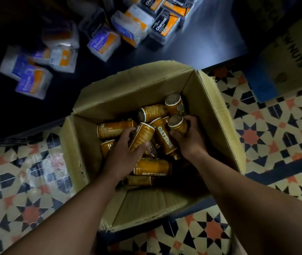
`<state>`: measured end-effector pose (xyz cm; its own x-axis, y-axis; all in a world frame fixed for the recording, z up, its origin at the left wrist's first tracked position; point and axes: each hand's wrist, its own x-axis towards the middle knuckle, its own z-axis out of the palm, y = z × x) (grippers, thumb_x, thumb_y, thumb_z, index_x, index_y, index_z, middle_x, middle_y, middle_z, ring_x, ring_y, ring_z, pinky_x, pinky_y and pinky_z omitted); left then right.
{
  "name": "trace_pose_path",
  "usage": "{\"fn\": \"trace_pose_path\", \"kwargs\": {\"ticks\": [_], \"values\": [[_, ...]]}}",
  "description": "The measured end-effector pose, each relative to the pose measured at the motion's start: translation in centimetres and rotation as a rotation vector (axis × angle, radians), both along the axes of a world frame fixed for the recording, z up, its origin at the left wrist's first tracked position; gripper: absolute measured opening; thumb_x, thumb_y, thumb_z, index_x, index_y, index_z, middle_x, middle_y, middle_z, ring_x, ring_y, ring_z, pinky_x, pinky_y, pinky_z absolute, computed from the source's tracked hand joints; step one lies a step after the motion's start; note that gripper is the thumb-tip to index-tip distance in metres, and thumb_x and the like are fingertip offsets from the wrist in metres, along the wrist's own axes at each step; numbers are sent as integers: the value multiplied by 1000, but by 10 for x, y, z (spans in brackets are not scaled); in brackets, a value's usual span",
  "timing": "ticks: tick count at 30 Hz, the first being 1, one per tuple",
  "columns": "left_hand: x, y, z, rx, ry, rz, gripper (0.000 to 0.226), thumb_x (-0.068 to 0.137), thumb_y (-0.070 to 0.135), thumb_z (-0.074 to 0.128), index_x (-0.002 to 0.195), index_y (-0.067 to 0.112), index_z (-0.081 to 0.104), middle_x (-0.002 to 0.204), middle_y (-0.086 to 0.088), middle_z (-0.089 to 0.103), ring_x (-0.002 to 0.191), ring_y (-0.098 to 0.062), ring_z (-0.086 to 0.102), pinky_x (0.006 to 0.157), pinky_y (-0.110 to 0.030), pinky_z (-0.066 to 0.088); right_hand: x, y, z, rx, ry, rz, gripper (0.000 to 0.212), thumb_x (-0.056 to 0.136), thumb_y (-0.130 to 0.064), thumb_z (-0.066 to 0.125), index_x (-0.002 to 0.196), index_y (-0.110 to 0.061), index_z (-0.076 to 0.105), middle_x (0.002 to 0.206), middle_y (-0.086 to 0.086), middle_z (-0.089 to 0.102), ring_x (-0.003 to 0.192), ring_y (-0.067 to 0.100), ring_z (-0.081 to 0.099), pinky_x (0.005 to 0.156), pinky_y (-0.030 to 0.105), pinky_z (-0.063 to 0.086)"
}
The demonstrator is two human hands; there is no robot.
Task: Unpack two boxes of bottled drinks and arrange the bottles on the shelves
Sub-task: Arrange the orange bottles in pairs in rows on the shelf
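In the middle of the frame an open box holds jumbled orange bottles. The left hand curls round a slanted bottle, and the right hand grips an upright bottle. They look stiff, smooth, probably slippery and weighty, so hold them mid-body. The flaps crowd the sides, but straight up looks free.

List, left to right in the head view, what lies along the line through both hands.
Tiled floor → cardboard box left wall → left hand → bottle it grips → second bottle → right hand gripping it.
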<state>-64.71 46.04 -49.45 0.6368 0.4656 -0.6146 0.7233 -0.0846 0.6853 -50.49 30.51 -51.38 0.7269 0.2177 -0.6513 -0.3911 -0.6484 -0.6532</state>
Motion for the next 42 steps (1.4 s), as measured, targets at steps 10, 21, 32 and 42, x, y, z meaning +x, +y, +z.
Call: {"fn": "trace_pose_path", "kwargs": {"ticks": [10,21,32,42], "values": [[-2,-2,10,-30,-98,54,69,88,33,76,139,48,34,143,7,44,117,-7,52,79,-24,47,-4,-1,19,200,-3,12,72,89,-51,72,147,-47,29,143,-10,53,129,20,54,104,49,48],[-12,5,28,108,-145,49,65,81,31,82,136,35,48,130,15,52,113,1,54,80,-15,48,-12,-10,29,196,79,118,63,103,-37,56,155,-38,21,125,-6,50,95,5,56,67,23,47],[-19,5,99,303,-130,79,51,78,34,86,123,35,62,120,16,51,105,-7,56,76,-17,44,-8,-40,102,19,-182,350,72,84,-40,79,145,-45,41,128,-9,44,111,15,55,89,43,59],[-12,22,213,360,-194,149,43,75,34,88,111,34,65,114,10,54,101,-11,59,69,-18,44,13,-46,230,45,-305,390,56,84,-30,83,131,-43,56,119,-18,44,104,5,49,59,15,49]]}}
